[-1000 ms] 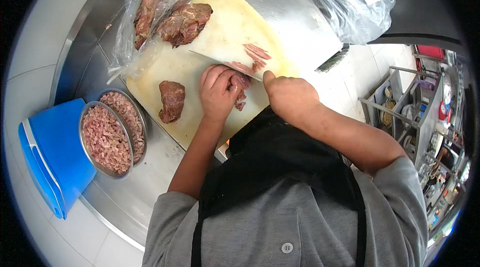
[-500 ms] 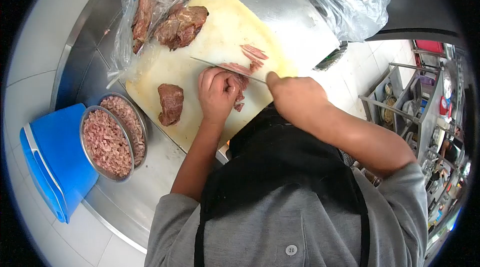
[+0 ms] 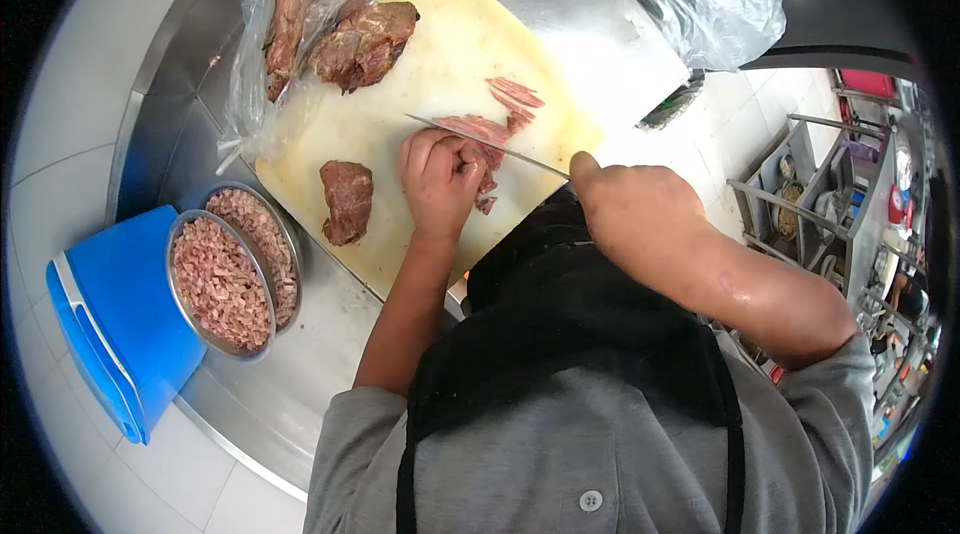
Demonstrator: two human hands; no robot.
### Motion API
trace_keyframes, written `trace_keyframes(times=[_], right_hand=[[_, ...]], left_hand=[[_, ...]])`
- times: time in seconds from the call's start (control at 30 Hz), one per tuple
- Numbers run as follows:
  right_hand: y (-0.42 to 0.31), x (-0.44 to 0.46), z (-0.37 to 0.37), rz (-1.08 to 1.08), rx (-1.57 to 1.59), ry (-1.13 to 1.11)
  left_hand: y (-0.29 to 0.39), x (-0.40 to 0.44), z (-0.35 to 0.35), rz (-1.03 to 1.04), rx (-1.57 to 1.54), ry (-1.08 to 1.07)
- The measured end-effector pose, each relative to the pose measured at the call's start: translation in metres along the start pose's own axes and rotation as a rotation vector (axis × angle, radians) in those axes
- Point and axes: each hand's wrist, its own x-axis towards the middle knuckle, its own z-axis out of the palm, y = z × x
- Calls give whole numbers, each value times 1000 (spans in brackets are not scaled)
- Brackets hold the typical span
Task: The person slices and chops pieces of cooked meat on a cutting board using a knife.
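Observation:
My right hand (image 3: pixel 635 199) grips the handle of a long knife (image 3: pixel 520 153), its thin blade pointing left across sliced meat (image 3: pixel 473 128). Curled fingers of my left hand (image 3: pixel 438 174) press on the meat right beside the blade. Under it all lies a pale yellow cutting board (image 3: pixel 430 64). Several thin strips of meat (image 3: pixel 515 94) rest just beyond the blade. A browned chunk of meat (image 3: pixel 347 202) sits to the left of my left hand, and a larger piece (image 3: pixel 364 44) lies farther back, partly on a clear plastic bag.
The clear bag (image 3: pixel 240 94) holds more meat at the back left. Two metal bowls of diced meat (image 3: pixel 222 284) overlap on the steel counter (image 3: pixel 310 364), beside a blue cooler (image 3: pixel 130 314). Another plastic bag (image 3: pixel 680 4) lies at the back right. Metal shelving (image 3: pixel 830 204) stands at right.
My right hand has drawn the knife back to the right, so less of the blade reaches past my left hand. My left hand stays on the meat.

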Motion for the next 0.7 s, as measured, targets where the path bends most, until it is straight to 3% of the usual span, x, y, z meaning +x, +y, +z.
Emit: trace_keyframes(times=[0.1,0.17,0.3,0.37,0.5,0.7], right_hand=[[0,17,23,1,58,-3],[-9,45,34,-66,62,121],[3,25,13,-83,50,149],[2,-4,-3,1,24,3],[-5,11,16,23,33,-54],[0,36,38,-13,126,106]], left_hand=[[-1,0,2,18,-1,1],[-2,0,0,19,17,-7],[1,3,2,8,13,-22],[2,-1,-1,-2,34,-21],[-2,-1,3,21,11,-14],[-1,-3,2,10,11,-48]])
